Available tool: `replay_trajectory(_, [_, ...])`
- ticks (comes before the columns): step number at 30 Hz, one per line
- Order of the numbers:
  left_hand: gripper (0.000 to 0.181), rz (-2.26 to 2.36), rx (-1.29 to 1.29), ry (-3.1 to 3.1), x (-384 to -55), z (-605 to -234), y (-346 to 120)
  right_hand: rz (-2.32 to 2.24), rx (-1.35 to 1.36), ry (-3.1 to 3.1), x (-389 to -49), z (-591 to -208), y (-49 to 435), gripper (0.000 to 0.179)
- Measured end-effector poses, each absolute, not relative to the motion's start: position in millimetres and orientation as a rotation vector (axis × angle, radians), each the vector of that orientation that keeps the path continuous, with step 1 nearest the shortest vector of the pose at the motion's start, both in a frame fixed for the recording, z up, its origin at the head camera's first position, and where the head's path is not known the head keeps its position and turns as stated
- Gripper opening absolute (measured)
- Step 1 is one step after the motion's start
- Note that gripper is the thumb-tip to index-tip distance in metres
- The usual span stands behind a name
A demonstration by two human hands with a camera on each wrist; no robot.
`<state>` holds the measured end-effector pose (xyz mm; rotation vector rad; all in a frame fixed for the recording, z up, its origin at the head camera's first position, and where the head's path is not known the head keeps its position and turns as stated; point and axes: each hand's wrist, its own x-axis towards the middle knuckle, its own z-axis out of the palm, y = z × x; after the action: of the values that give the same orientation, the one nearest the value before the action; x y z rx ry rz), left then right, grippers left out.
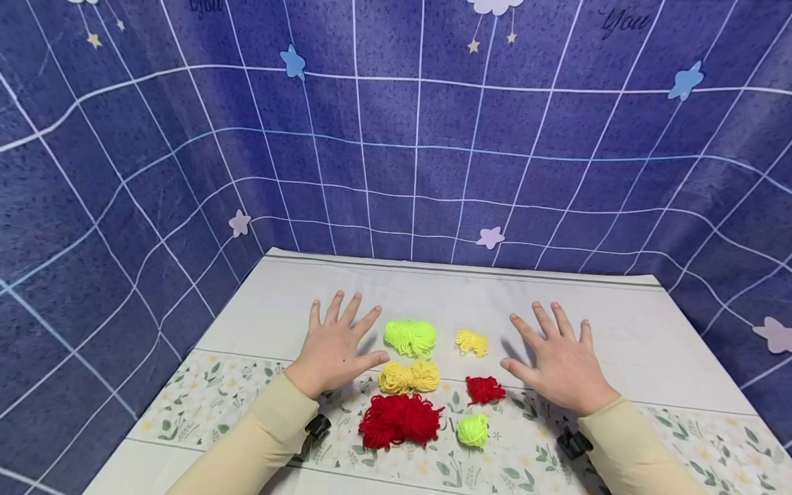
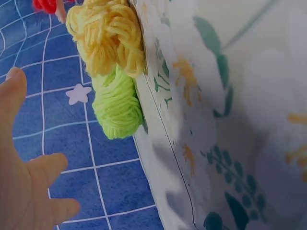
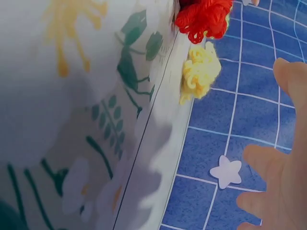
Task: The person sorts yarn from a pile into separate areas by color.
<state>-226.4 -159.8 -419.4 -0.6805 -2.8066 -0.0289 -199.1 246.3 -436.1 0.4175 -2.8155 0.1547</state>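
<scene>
My left hand (image 1: 334, 349) hovers with spread fingers over the table, left of three larger yarn bundles: neon green yarn (image 1: 411, 338) at the back, yellow yarn (image 1: 409, 377) in the middle, red yarn (image 1: 401, 421) in front. Its thumb tip comes close to the yellow bundle. On the other side my right hand (image 1: 562, 361), fingers also spread, is held right of three smaller pieces: a yellow one (image 1: 472, 342), a red one (image 1: 485, 390) and a green ball (image 1: 473, 431). Neither hand holds anything. The left wrist view shows the large yellow bundle (image 2: 106, 36) and green bundle (image 2: 116, 106) near the thumb.
A white table (image 1: 526, 292) carries a band of leaf and flower print (image 1: 216, 392) across its front part. Behind it and at both sides hangs a blue curtain (image 1: 396, 158) with grid lines and stars. Dark wrist cameras (image 1: 574, 444) sit under both cuffs.
</scene>
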Motion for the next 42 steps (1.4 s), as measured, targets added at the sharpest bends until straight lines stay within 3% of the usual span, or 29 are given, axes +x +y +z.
replay_trajectory(11, [0.086,0.011,-0.806,-2.729,-229,-420,-155,0.228,0.477,-2.813,-200,-434,243,0.078])
replay_trajectory(22, [0.082,-0.139,-1.095,-2.716,-227,-419,-142,0.531,0.627,-2.848,-213,-434,227,0.068])
replay_trajectory(42, [0.055,-0.599,-1.477,-2.982,-244,-428,-125,0.887,0.673,-3.008,-251,-451,205,0.051])
